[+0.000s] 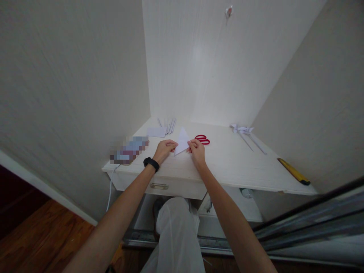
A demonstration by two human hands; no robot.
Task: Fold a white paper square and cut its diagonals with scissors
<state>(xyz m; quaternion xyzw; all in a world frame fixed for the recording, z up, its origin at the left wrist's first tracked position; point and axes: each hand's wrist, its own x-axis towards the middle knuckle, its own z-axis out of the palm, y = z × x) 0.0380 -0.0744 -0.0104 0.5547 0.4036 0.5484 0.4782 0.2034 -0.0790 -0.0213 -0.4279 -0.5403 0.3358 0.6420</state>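
A white sheet of paper (182, 142), folded into a triangle, is held just above or on the white desk, its point facing away from me. My left hand (166, 148), with a black band on the wrist, pinches its left edge. On the other side, my right hand (196, 150) grips the right edge between thumb and fingers. Right behind my right hand lie red-handled scissors (202, 139); their blades are hidden. Farther back on the left are a stack of white paper (156, 132) and several rolled paper sticks (171, 126).
Two white paper pinwheels (241, 129) on sticks lie at the back right. A yellow utility knife (293, 171) rests near the right edge. On the left is a blurred-out phone-like device (130, 150) with a white cable (110, 189). Walls enclose the desk (227, 167) on three sides.
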